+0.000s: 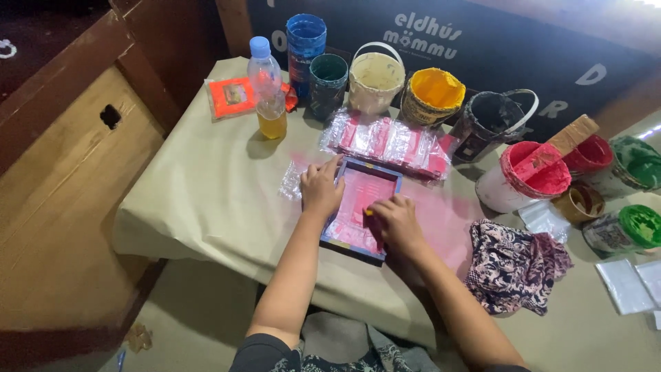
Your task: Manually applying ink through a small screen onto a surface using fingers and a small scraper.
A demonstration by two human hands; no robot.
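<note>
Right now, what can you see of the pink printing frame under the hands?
The printing frame is a small rectangle with a dark rim and a pink-stained mesh. It lies flat on the paper-covered table. The left hand presses its left edge; the right hand rests on the mesh, holding something small and yellow.

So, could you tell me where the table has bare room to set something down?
The widest bare patch is left of the frame, below the bottle. A smaller one lies in front of the cloth. The back row of paint tubs and the packets are crowded.
</note>
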